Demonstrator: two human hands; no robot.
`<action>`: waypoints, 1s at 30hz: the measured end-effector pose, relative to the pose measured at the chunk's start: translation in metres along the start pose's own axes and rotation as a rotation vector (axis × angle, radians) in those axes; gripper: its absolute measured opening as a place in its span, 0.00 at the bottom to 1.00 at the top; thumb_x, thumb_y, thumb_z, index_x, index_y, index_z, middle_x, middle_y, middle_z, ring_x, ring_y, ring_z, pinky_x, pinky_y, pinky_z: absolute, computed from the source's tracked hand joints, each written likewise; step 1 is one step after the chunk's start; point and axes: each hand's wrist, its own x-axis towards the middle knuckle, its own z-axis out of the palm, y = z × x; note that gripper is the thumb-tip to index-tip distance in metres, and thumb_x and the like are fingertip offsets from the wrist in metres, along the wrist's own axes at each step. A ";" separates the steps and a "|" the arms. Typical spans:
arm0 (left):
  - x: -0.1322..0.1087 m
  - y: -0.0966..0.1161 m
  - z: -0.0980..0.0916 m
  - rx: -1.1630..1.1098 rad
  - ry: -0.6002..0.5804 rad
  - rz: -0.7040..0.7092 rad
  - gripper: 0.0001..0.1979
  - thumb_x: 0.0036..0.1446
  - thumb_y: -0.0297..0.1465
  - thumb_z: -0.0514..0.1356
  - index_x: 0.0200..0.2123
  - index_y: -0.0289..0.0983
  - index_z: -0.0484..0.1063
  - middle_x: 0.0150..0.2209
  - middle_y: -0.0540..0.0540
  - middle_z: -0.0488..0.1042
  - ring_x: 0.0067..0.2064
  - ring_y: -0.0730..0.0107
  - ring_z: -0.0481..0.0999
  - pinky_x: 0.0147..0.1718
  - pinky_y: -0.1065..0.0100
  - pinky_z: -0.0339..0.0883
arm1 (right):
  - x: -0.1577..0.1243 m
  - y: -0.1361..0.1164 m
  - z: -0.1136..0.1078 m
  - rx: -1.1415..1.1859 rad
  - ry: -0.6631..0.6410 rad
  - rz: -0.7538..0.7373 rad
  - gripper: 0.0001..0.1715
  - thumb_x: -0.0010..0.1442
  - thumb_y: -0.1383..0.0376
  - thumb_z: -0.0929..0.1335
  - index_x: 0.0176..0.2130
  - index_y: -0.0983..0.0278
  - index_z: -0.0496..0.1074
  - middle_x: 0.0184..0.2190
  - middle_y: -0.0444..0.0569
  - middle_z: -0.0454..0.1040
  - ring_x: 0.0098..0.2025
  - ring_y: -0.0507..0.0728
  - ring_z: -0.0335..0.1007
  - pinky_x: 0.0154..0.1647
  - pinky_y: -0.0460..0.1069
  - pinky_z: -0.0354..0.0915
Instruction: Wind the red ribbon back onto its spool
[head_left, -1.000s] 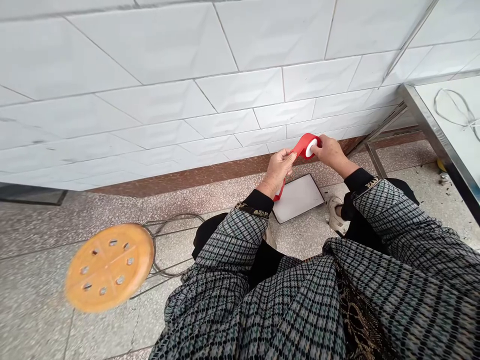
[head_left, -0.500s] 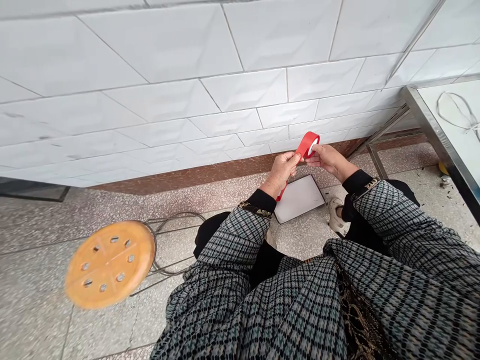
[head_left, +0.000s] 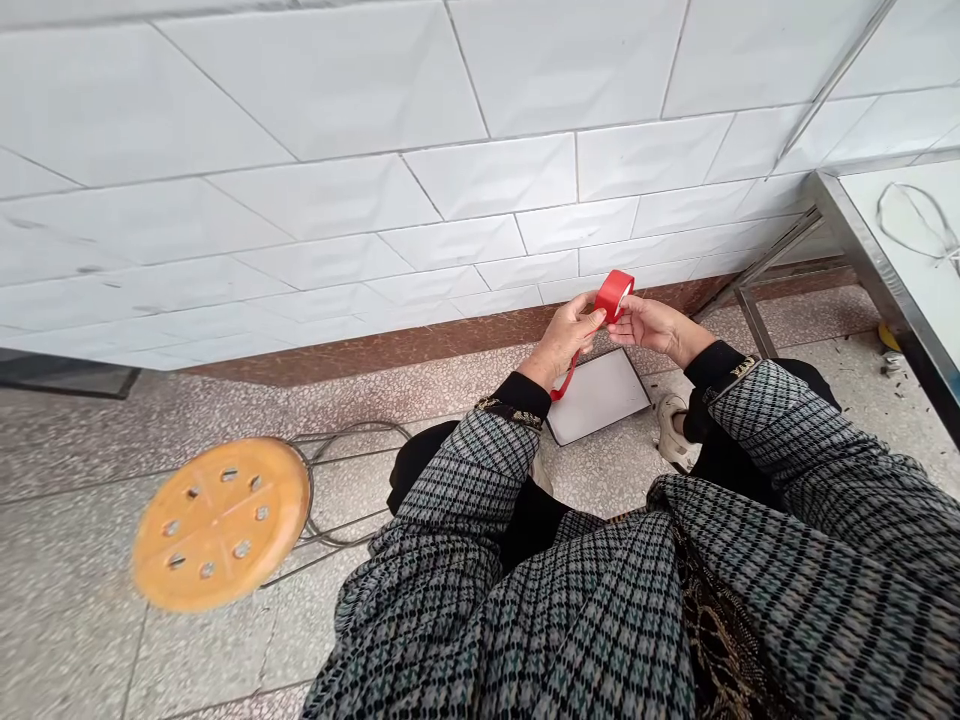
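Observation:
A roll of red ribbon [head_left: 615, 291] on a white core is held up between my hands, in front of the base of the wall. My left hand [head_left: 564, 337] pinches the red strip at the roll's near left side, and a loose red tail hangs below that hand. With fingers at the core, my right hand [head_left: 654, 328] grips the roll from the right. Beneath both hands, a shallow white tray-like box [head_left: 600, 398] with dark edges lies on the speckled floor.
White tiles cover the wall [head_left: 495, 170] ahead. An orange round stool [head_left: 217, 520] with holes and metal legs stands at the left. On the right is a metal-framed table [head_left: 862, 260] with a coiled pale cord [head_left: 911, 222] on its white top. My shoe [head_left: 670, 430] is beside the box.
The roll has turned slightly and come closer to my left hand, with less strip stretched between them. The hanging tail shows longer below my left hand.

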 end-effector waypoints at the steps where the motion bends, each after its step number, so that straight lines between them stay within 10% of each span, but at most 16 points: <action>1: 0.000 0.000 -0.003 -0.019 -0.039 -0.014 0.26 0.59 0.40 0.72 0.58 0.39 0.72 0.19 0.63 0.57 0.17 0.83 0.49 0.20 0.72 0.44 | 0.000 0.000 0.000 -0.008 0.003 0.003 0.16 0.79 0.67 0.61 0.40 0.65 0.74 0.24 0.49 0.79 0.27 0.53 0.78 0.37 0.47 0.77; 7: 0.002 0.001 -0.011 -0.076 -0.160 -0.076 0.31 0.53 0.40 0.76 0.56 0.39 0.71 0.21 0.62 0.62 0.17 0.84 0.49 0.20 0.72 0.43 | -0.005 0.001 0.001 -0.150 -0.039 0.007 0.16 0.77 0.69 0.62 0.38 0.65 0.74 0.27 0.52 0.81 0.29 0.54 0.79 0.39 0.48 0.78; 11: 0.000 0.002 -0.013 -0.124 -0.193 -0.091 0.33 0.48 0.42 0.78 0.53 0.40 0.70 0.21 0.63 0.59 0.17 0.84 0.50 0.20 0.73 0.42 | 0.000 -0.003 -0.008 -0.534 -0.003 -0.287 0.04 0.70 0.69 0.69 0.43 0.65 0.76 0.38 0.54 0.84 0.39 0.59 0.81 0.45 0.53 0.77; 15: -0.005 0.006 -0.015 -0.139 -0.209 -0.124 0.32 0.46 0.41 0.79 0.50 0.39 0.69 0.21 0.63 0.60 0.17 0.85 0.49 0.20 0.73 0.41 | 0.007 -0.007 -0.021 -1.082 0.156 -0.702 0.24 0.59 0.70 0.75 0.55 0.65 0.74 0.49 0.57 0.83 0.48 0.64 0.80 0.55 0.57 0.72; 20: -0.010 0.009 -0.010 -0.106 -0.164 -0.169 0.28 0.50 0.38 0.77 0.48 0.38 0.70 0.21 0.62 0.61 0.17 0.84 0.51 0.20 0.73 0.42 | 0.008 -0.002 -0.022 -1.420 0.246 -0.797 0.26 0.63 0.65 0.72 0.59 0.68 0.71 0.49 0.63 0.83 0.50 0.70 0.79 0.54 0.59 0.69; 30: -0.009 0.006 0.011 0.024 0.343 0.137 0.15 0.57 0.38 0.71 0.39 0.38 0.71 0.23 0.59 0.65 0.19 0.83 0.54 0.20 0.73 0.52 | 0.012 -0.011 -0.013 -1.277 0.537 -0.651 0.14 0.62 0.63 0.70 0.48 0.65 0.74 0.42 0.61 0.83 0.44 0.68 0.79 0.48 0.57 0.72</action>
